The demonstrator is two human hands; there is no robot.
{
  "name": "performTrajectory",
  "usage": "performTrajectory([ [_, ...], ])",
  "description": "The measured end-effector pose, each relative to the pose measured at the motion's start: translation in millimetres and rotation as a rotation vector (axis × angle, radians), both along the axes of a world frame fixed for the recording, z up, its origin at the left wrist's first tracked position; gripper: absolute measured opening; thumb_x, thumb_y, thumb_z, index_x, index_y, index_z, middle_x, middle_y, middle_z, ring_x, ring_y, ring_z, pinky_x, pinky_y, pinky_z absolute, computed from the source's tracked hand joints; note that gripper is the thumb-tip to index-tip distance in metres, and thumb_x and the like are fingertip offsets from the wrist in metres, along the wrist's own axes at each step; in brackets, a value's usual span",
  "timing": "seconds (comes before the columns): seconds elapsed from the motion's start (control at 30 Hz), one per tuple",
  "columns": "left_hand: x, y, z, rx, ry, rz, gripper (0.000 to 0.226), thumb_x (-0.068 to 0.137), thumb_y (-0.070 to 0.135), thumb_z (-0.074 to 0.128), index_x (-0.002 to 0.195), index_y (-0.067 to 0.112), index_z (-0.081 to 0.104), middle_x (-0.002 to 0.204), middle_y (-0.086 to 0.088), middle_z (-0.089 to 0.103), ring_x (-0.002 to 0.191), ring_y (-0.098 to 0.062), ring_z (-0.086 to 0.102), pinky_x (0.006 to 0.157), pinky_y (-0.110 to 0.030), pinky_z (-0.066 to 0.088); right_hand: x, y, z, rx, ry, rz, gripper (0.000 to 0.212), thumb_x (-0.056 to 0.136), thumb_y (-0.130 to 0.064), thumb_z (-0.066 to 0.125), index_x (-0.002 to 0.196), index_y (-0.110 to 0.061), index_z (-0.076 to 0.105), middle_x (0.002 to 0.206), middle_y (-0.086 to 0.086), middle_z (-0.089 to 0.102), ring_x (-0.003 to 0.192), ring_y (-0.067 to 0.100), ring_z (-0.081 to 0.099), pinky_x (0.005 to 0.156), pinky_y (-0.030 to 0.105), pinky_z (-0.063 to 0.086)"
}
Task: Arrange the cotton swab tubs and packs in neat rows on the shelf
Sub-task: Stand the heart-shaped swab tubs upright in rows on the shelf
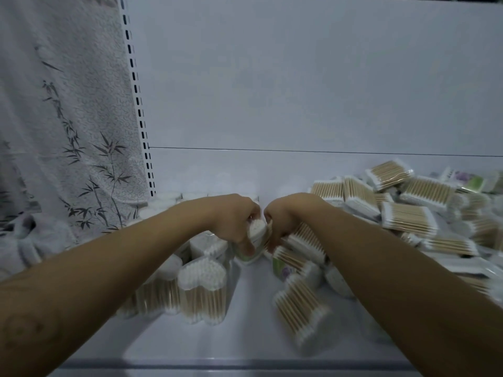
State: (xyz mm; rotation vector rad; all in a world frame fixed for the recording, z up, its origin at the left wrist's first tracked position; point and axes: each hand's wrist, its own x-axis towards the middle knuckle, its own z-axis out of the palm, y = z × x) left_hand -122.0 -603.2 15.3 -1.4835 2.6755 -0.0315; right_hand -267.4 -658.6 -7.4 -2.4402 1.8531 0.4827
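Though likely light, treat tub (257,235) as slick, stiff plastic; take by sides. Clasped over shelf (245,336) centre in left grip (234,221) and right grip (283,216), both curled round it. Other tubs (202,281) at 8 o'clock; packs (408,213) heaped at 3 o'clock.

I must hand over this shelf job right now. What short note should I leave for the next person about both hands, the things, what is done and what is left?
Hands: the left hand grips a cotton swab tub above the shelf. The right hand is curled against the same tub; whether it grips is unclear.
Done: the upright tubs stand together at the left.
Left: the pile of flat packs at the right and the stray packs in the middle are not in rows yet. The held tub also needs a place.
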Motion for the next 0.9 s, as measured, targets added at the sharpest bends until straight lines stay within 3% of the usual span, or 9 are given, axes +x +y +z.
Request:
performTrajectory([
  [0.07, -0.5, -0.2, -0.8, -0.003, -0.006, 0.004, 0.062, 0.073, 0.044, 0.080, 0.123, 0.017, 0.055, 0.115, 0.000, 0.060, 0.092, -0.019, 0.051, 0.074, -0.026, 0.039, -0.3, 0.2, 0.0, -0.075, -0.053, 0.018, 0.048, 0.067, -0.039, 0.084, 0.106, -0.017, 0.066, 0.097, 0.002, 0.068, 0.087, 0.022, 0.064, 0.079, 0.035, 0.055],
  [0.13, -0.8, -0.8, -2.3, -0.003, -0.013, 0.015, 0.063, 0.073, 0.045, 0.080, 0.124, 0.017, 0.055, 0.117, -0.002, 0.061, 0.097, -0.021, 0.055, 0.078, -0.028, 0.044, -4.5, 1.8, 3.3, -0.142, -0.116, 0.019, 0.045, 0.067, -0.031, 0.086, 0.102, -0.014, 0.062, 0.093, 0.002, 0.065, 0.080, 0.020, 0.061, 0.064, 0.030, 0.051],
  [0.27, 1.7, -3.4, -6.2, -0.009, -0.045, 0.031, 0.068, 0.073, 0.047, 0.079, 0.128, 0.015, 0.053, 0.121, -0.005, 0.061, 0.104, -0.025, 0.058, 0.088, -0.035, 0.049, -12.0, 8.0, 14.0, -0.250, -0.191, 0.018, 0.048, 0.067, -0.027, 0.086, 0.103, -0.015, 0.056, 0.103, 0.002, 0.060, 0.087, 0.020, 0.058, 0.057, 0.029, 0.045],
  [0.43, 7.9, -8.8, -14.2, -0.033, -0.063, 0.044, 0.080, 0.072, 0.050, 0.079, 0.138, 0.026, 0.041, 0.131, 0.000, 0.055, 0.113, -0.024, 0.055, 0.094, -0.037, 0.047, -23.0, 10.0, 33.6, -0.441, -0.257, -0.017, 0.036, 0.075, -0.018, 0.072, 0.104, -0.024, 0.052, 0.114, 0.002, 0.059, 0.093, 0.019, 0.049, 0.073, 0.029, 0.038],
  [0.53, 13.9, -9.7, -16.0, -0.075, -0.019, 0.028, 0.071, 0.077, 0.057, 0.072, 0.136, 0.028, 0.044, 0.126, 0.003, 0.056, 0.109, -0.021, 0.054, 0.090, -0.034, 0.045, -35.4, 15.0, 55.1, -0.533, -0.409, -0.059, 0.042, 0.078, -0.018, 0.066, 0.119, -0.022, 0.058, 0.123, 0.006, 0.057, 0.102, 0.021, 0.052, 0.083, 0.027, 0.039],
  [0.67, 17.2, -9.5, -15.5, -0.085, 0.050, 0.000, 0.053, 0.084, 0.054, 0.065, 0.130, 0.031, 0.050, 0.121, 0.004, 0.057, 0.097, -0.015, 0.048, 0.084, -0.030, 0.043, -76.4, 22.4, 92.3, -0.870, -0.606, -0.258, 0.044, 0.080, -0.023, 0.067, 0.124, -0.018, 0.060, 0.130, 0.011, 0.054, 0.115, 0.031, 0.054, 0.093, 0.033, 0.043],
  [0.73, 17.5, -8.9, -17.2, -0.110, 0.054, -0.005, 0.050, 0.084, 0.053, 0.065, 0.128, 0.031, 0.052, 0.119, 0.003, 0.057, 0.098, -0.016, 0.049, 0.082, -0.030, 0.041, -97.2, 20.3, 100.0, -0.854, -0.517, -0.423, 0.056, 0.084, -0.037, 0.067, 0.132, -0.012, 0.054, 0.138, 0.020, 0.046, 0.121, 0.037, 0.049, 0.100, 0.039, 0.041],
  [0.8, 17.0, -8.2, -20.4, -0.158, 0.032, -0.004, 0.049, 0.084, 0.055, 0.063, 0.125, 0.031, 0.054, 0.119, 0.002, 0.057, 0.105, -0.019, 0.053, 0.083, -0.032, 0.040, -104.4, 21.3, 90.6, -0.679, -0.263, -0.586, 0.077, 0.084, -0.056, 0.064, 0.143, -0.012, 0.040, 0.150, 0.026, 0.027, 0.135, 0.043, 0.032, 0.108, 0.050, 0.030],
  [0.9, 15.7, -9.9, -22.3, -0.245, -0.052, -0.009, 0.053, 0.085, 0.062, 0.057, 0.125, 0.028, 0.054, 0.119, 0.003, 0.055, 0.109, -0.020, 0.054, 0.084, -0.033, 0.037, -89.3, 26.9, 70.6, -0.595, -0.074, -0.515, 0.081, 0.084, -0.064, 0.058, 0.149, -0.023, 0.032, 0.157, 0.023, 0.013, 0.144, 0.043, 0.012, 0.113, 0.061, 0.013],
])
